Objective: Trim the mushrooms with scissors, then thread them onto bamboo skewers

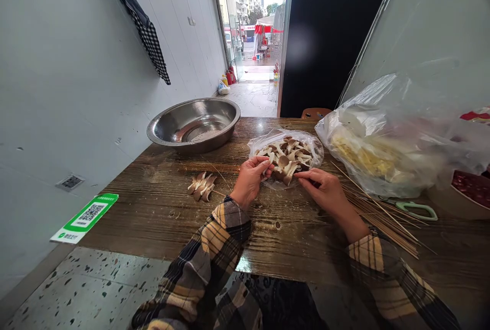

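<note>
My left hand (pixel 250 179) is closed, with a pale mushroom piece (pixel 271 158) pinched between thumb and fingers. My right hand (pixel 323 188) reaches in from the right; its thumb and index finger close at the edge of a brown-capped mushroom piece (pixel 287 171). Both hands are at the near side of a clear plastic bag (pixel 317 150) spread open under a heap of cut mushrooms. Left of my left hand, a skewer of mushroom pieces (pixel 202 186) lies flat on the wooden table (pixel 268 233), its bare stick pointing toward my wrist.
A wide steel basin (pixel 191 140) stands at the back left. Loose bamboo skewers (pixel 383 218) and green-handled scissors (pixel 416 209) lie to the right. Behind them are a bulky plastic bag (pixel 367 151) of yellowish food and a bowl (pixel 459 202) with dark red contents.
</note>
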The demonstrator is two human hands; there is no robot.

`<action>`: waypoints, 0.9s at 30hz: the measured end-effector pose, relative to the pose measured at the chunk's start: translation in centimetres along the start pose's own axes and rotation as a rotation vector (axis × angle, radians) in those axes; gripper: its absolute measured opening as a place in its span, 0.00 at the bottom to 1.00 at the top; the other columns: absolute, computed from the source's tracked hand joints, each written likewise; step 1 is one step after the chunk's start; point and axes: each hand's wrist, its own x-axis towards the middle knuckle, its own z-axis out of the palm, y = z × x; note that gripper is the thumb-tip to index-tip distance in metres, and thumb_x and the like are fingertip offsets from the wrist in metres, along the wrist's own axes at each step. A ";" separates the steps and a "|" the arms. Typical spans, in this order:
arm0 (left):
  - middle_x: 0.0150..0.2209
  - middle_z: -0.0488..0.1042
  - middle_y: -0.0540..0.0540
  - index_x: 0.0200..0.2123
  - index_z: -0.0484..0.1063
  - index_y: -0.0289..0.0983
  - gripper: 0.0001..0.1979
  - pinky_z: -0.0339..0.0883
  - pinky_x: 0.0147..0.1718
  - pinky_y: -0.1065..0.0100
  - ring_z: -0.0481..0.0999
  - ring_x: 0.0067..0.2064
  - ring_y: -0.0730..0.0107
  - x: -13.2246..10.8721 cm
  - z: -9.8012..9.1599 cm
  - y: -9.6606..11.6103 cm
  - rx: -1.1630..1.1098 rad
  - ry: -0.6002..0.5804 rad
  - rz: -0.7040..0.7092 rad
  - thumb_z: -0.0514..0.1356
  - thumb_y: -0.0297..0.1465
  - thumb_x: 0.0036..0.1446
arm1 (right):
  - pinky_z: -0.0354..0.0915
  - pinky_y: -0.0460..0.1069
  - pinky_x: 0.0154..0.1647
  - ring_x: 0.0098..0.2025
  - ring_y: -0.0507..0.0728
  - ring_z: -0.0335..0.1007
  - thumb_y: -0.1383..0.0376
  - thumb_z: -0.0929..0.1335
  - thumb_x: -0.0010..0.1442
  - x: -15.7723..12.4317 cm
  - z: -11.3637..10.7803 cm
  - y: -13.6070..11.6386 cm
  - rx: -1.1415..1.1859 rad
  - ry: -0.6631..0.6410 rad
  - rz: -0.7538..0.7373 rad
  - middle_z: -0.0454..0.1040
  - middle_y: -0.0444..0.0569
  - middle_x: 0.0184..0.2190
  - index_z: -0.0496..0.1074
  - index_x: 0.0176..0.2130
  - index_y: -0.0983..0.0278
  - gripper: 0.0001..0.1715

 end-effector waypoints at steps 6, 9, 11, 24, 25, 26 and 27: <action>0.25 0.76 0.47 0.33 0.72 0.32 0.16 0.63 0.26 0.74 0.70 0.23 0.78 0.0 0.0 0.1 0.006 0.001 -0.008 0.69 0.35 0.43 | 0.66 0.48 0.32 0.31 0.55 0.73 0.64 0.66 0.61 0.0 0.1 0.2 -0.029 0.007 0.026 0.77 0.47 0.30 0.79 0.40 0.61 0.12; 0.27 0.77 0.44 0.34 0.72 0.31 0.15 0.65 0.27 0.73 0.72 0.24 0.75 0.0 0.0 0.3 -0.011 -0.008 -0.030 0.66 0.37 0.48 | 0.66 0.48 0.34 0.32 0.55 0.74 0.63 0.66 0.61 -0.1 0.1 0.4 -0.021 0.002 0.030 0.77 0.47 0.31 0.79 0.40 0.60 0.12; 0.29 0.78 0.42 0.35 0.72 0.31 0.15 0.66 0.27 0.72 0.73 0.25 0.73 -0.1 -0.1 0.4 -0.014 -0.012 -0.042 0.63 0.38 0.52 | 0.66 0.49 0.35 0.34 0.56 0.74 0.63 0.66 0.61 -0.1 0.1 0.5 -0.011 0.002 0.030 0.77 0.47 0.32 0.79 0.41 0.59 0.12; 0.26 0.76 0.45 0.32 0.72 0.31 0.16 0.65 0.26 0.74 0.72 0.24 0.76 -0.2 -0.1 0.2 0.035 -0.006 -0.008 0.69 0.36 0.44 | 0.66 0.49 0.36 0.34 0.55 0.74 0.62 0.65 0.62 -0.2 0.2 0.7 -0.011 -0.028 0.047 0.77 0.47 0.32 0.79 0.41 0.61 0.13; 0.26 0.76 0.46 0.32 0.72 0.31 0.16 0.64 0.26 0.74 0.72 0.24 0.76 -0.2 -0.1 0.1 0.034 -0.001 0.004 0.70 0.35 0.43 | 0.66 0.49 0.36 0.34 0.55 0.74 0.62 0.65 0.62 -0.2 0.2 0.6 -0.010 -0.026 0.047 0.77 0.47 0.32 0.79 0.41 0.61 0.13; 0.25 0.76 0.46 0.31 0.72 0.31 0.16 0.64 0.26 0.74 0.72 0.25 0.76 -0.2 -0.1 0.0 0.031 0.005 0.018 0.71 0.34 0.41 | 0.66 0.49 0.36 0.34 0.55 0.74 0.62 0.65 0.61 -0.2 0.3 0.6 -0.008 -0.025 0.048 0.77 0.47 0.32 0.79 0.41 0.61 0.13; 0.25 0.76 0.46 0.31 0.72 0.31 0.16 0.64 0.26 0.74 0.72 0.25 0.76 -0.1 -0.1 -0.1 0.028 0.012 0.031 0.71 0.34 0.41 | 0.66 0.49 0.36 0.34 0.55 0.74 0.62 0.65 0.61 -0.2 0.3 0.6 -0.007 -0.024 0.051 0.77 0.47 0.32 0.79 0.41 0.61 0.13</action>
